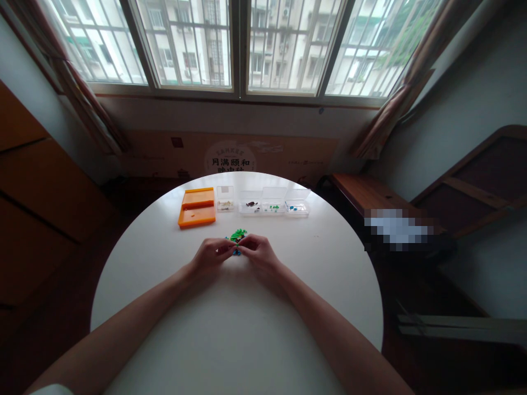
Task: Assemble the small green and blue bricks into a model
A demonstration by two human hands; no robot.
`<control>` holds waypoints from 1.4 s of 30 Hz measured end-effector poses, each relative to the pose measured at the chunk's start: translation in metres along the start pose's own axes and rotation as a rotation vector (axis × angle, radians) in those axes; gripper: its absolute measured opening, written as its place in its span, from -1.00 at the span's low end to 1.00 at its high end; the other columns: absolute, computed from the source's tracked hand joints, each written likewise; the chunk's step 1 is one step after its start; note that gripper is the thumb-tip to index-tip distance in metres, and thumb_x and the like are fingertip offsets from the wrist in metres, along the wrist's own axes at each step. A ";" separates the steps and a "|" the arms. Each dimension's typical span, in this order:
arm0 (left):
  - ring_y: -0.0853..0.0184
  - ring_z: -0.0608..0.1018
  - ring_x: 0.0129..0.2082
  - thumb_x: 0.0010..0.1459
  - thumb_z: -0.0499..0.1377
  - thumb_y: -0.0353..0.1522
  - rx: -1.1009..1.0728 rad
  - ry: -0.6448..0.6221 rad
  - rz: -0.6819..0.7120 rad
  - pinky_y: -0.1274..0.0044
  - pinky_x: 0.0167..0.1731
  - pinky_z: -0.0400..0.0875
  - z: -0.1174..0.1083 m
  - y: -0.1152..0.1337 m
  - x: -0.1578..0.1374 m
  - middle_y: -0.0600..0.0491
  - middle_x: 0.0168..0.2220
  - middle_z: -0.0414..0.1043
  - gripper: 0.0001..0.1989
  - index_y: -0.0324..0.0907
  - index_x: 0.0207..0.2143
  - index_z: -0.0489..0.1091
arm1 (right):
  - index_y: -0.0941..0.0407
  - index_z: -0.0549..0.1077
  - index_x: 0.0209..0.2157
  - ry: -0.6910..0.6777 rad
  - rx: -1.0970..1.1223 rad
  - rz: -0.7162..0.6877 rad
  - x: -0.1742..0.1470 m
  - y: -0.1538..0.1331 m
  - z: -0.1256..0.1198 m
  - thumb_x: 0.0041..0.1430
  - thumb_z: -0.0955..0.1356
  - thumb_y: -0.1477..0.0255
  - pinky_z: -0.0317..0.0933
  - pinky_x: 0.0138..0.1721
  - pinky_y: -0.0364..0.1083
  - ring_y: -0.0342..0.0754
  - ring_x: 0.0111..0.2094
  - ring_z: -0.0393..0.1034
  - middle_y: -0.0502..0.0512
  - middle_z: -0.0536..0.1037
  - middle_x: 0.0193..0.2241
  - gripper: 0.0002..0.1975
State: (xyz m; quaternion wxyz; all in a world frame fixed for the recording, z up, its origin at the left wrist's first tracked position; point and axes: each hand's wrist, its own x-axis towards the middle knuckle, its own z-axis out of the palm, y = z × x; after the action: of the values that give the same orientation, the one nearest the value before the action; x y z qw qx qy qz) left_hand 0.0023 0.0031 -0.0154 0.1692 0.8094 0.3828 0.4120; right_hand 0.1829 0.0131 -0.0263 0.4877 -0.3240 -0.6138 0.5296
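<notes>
My left hand (214,249) and my right hand (259,250) meet over the middle of the white round table (230,340). Both are closed, thumbs and fingertips pinched together around a tiny green building-block piece (237,245). Right at the fingertips is a small cluster of toy building blocks (237,235), bright green on top, with dark and blue bits lower down. My fingers cover part of this cluster, and I cannot tell whether it is held or rests on the table.
Beyond my hands stands an open orange case (197,215) with a small piece inside. To its right, a clear box (225,205) holds pale pieces. Further right, joined clear boxes (273,208) contain dark, green and blue pieces. A wooden bench (362,192) stands right of the table.
</notes>
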 end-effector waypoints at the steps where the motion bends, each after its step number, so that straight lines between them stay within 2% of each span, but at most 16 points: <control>1: 0.54 0.33 -0.67 0.10 0.15 -0.35 -0.001 0.000 0.000 0.74 -0.64 0.22 0.000 0.000 0.000 0.09 -0.65 0.38 -0.81 -0.29 -0.38 0.50 | 0.20 0.49 -0.45 0.001 -0.003 -0.001 0.000 -0.001 0.000 -0.11 0.46 0.32 0.30 -0.39 -0.11 -0.12 -0.47 0.41 0.06 0.52 -0.51 -0.77; 42: 0.54 0.32 -0.66 0.09 0.16 -0.35 0.022 -0.021 -0.035 0.73 -0.62 0.21 0.001 -0.001 0.000 0.11 -0.65 0.36 -0.83 -0.29 -0.38 0.50 | 0.21 0.49 -0.44 -0.003 -0.022 0.005 0.000 -0.003 0.001 -0.09 0.44 0.37 0.28 -0.38 -0.12 -0.13 -0.47 0.39 0.07 0.51 -0.50 -0.81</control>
State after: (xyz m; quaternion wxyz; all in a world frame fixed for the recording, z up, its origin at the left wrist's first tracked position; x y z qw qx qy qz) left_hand 0.0021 0.0037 -0.0166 0.1715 0.8085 0.3997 0.3964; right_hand 0.1821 0.0116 -0.0239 0.4820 -0.3301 -0.6196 0.5243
